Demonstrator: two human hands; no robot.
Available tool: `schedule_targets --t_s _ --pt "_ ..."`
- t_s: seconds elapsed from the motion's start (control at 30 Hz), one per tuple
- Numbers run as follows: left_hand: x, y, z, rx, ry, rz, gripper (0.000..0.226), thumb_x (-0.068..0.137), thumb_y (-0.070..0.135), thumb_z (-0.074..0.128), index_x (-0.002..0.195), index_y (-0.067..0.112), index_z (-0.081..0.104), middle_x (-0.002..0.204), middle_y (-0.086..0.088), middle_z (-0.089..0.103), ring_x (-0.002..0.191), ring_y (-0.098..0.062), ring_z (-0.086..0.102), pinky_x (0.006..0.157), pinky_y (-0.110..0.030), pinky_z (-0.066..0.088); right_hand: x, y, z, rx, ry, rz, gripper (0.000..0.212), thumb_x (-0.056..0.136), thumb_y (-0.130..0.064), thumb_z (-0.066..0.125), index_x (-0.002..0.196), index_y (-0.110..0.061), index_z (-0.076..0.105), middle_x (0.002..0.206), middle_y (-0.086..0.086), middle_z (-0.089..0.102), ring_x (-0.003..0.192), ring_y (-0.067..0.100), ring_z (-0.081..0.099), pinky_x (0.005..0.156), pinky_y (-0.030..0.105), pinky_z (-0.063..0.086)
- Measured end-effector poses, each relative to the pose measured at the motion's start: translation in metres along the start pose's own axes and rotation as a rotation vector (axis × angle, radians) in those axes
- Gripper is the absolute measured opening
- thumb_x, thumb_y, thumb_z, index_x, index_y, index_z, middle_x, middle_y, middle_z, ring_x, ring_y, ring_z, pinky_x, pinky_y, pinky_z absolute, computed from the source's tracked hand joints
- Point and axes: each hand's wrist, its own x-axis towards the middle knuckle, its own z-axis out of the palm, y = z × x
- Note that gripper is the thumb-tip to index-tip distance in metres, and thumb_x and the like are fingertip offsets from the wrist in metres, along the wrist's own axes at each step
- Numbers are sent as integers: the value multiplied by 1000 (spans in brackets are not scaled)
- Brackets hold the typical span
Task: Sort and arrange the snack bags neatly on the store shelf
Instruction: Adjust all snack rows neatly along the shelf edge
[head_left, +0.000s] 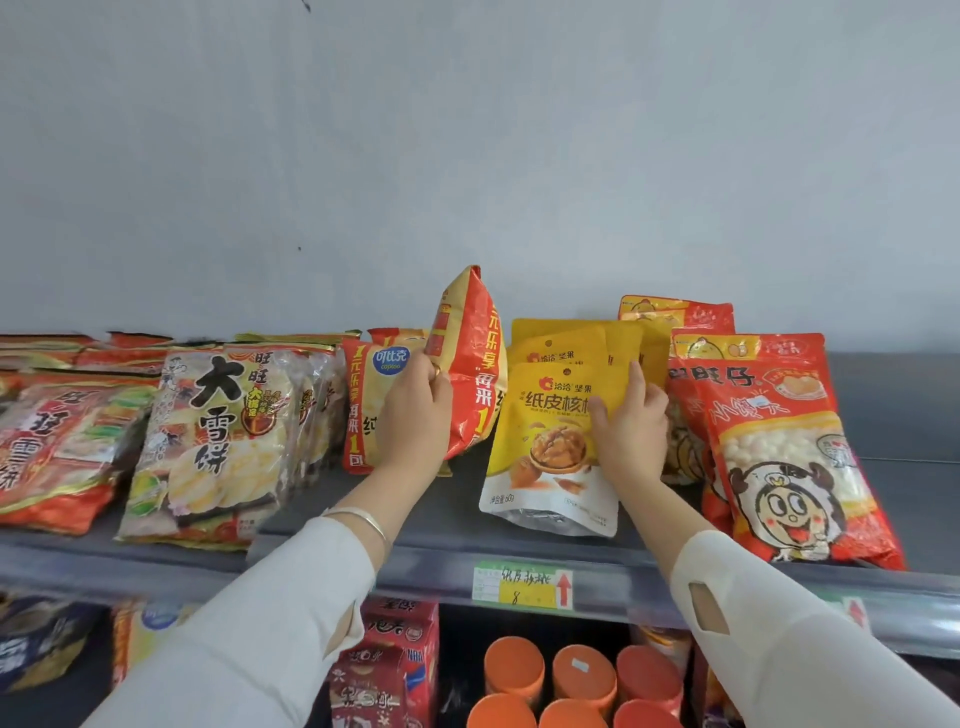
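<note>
The left hand (415, 405) has its fingers curled round the edge of a red-and-yellow chip bag (475, 358), which is lifted above the shelf (431, 519) and tilted between the other chip bags (363, 410) and the yellow pouches. The right hand (634, 426) pinches the right edge of the front walnut pouch (550, 447), thumb on its face; this pouch stands on the shelf and leans back on the same pouches behind it.

The risks, as I judge them: the chip bag is held by one edge only, so the slippery film could slide out of the fingers. If it is pushed down carelessly, it may knock the neighbouring chip bags over. The front pouch stands near the shelf lip – a small pull could tip it forward and off. The tall red bags (784, 447) at the right lean and could slide.

The chip bag is puffed, crinkled and glossy. The pouch is flat and matte, with a silver gusset base. The shelf looks like smooth grey metal, so it probably gives little friction.
</note>
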Motion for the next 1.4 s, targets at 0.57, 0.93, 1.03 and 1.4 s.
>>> schedule_targets --t_s 0.57,0.93,1.03,1.4 --pt "-40 -11 -22 -469 -239 -69 30 92 1 46 103 29 41 124 3 56 114 -13 55 86 -28 50 -72 -93 25 969 -400 96 59 80 -21 74 130 -21 43 112 3 63 101 23 65 87 44 55" --pt "-1 -49 -43 -567 -254 -162 47 95 37 46 140 25 39 142 6 30 132 -9 31 102 -23 29 -89 -131 47 599 -99 -98 60 85 -35 64 138 -25 37 130 -2 54 117 21 54 96 44 47" --pt "-3 -57 -44 -782 -368 -174 65 85 63 47 141 39 26 141 17 29 129 -1 29 105 -25 27 -112 -154 70 458 -135 -269 57 94 -44 43 145 -21 36 150 3 36 138 22 31 112 42 30" --pt "34 -145 -66 -856 -410 -541 59 85 23 67 134 37 36 123 4 59 110 -21 57 87 -48 48 -91 -133 100 449 -432 149 58 96 -43 47 148 -23 29 146 6 40 131 26 43 105 50 41"
